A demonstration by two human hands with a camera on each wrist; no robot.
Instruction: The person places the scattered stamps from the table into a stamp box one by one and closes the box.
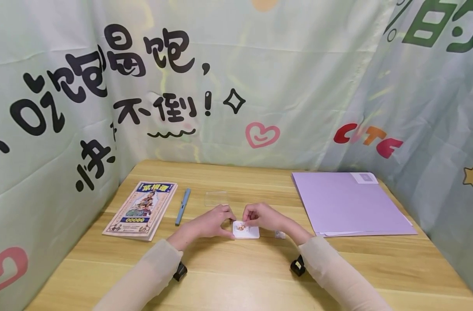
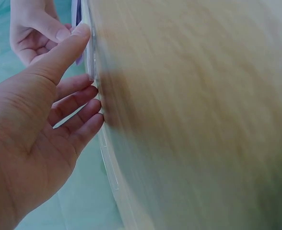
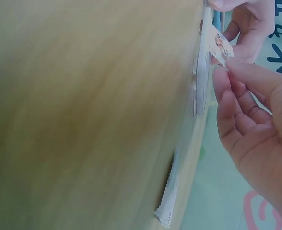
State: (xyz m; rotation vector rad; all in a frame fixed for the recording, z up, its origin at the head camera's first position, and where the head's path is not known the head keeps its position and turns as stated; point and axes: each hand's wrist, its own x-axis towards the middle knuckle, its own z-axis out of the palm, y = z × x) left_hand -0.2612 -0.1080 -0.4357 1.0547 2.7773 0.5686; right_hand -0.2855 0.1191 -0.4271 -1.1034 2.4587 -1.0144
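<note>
A small white rounded block, like a stack of cards in a shallow clear case, lies on the table between both hands. My left hand steadies it at its left side, thumb at the near corner and fingers at the far one. With thumb and forefinger, my right hand pinches a small printed card by its edge. That thin card carries a little coloured picture and stands tilted over the white block in the right wrist view. The other fingers of the right hand are curled in.
A clear plastic lid lies behind the left hand. A blue pen and a printed booklet are to the left. A small serrated packet lies under the right wrist. Purple folders cover the right side.
</note>
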